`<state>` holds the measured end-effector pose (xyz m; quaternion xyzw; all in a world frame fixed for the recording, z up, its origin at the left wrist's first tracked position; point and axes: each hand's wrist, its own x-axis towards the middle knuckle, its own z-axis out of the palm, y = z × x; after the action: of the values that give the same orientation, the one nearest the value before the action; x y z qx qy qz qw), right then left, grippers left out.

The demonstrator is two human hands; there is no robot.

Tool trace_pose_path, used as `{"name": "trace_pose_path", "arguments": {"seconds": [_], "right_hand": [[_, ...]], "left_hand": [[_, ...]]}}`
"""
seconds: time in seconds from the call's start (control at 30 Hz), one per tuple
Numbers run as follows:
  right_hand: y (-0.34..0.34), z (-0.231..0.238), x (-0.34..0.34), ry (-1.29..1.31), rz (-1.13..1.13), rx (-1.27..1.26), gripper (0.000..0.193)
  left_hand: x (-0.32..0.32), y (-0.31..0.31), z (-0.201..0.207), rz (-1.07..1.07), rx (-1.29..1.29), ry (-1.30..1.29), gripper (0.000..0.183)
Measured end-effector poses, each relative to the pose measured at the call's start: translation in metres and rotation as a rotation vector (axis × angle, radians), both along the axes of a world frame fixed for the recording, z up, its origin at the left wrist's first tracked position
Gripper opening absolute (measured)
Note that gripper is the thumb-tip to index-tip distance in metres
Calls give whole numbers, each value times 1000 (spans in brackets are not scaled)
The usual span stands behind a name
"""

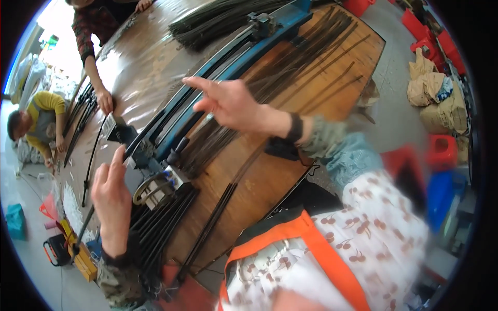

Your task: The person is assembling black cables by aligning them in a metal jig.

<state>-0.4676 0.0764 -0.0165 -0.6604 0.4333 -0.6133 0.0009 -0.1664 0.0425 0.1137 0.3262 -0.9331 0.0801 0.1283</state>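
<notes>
Left hand [111,199] covers dark rod [84,229], right hand [233,106] overhangs blue rail [280,39]

The upper edge cuts off the blue rail [284,31] and the plaid-sleeved co-worker [83,31]. The left hand's [111,199] palm is hidden. The cherry-print sleeve [381,223] is blurred.

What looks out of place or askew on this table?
A few thin rods lie apart from the brown pile beside the blue rail, at uneven angles. They look untidy, though perhaps that's normal for loose stock. No damage is evident.
</notes>
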Motion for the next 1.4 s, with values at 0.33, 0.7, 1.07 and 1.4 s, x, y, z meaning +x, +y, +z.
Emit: {"name": "trace_pose_path", "arguments": {"seconds": [0.33, 0.7, 1.07, 1.4], "right_hand": [[-37, -15, -8, 304, 25, 218, 19], [-118, 32, 157, 481, 521, 164, 11], [-115, 33, 93, 924, 124, -71, 5], [-56, 27, -137, 1073, -374, 83, 11]], "left_hand": [[170, 11, 41, 547, -316, 231, 19], [239, 67, 19, 622, -196, 313, 20], [248, 50, -13, 631, -66, 351, 21], [94, -48, -84, 142, 66, 208, 11]]}}
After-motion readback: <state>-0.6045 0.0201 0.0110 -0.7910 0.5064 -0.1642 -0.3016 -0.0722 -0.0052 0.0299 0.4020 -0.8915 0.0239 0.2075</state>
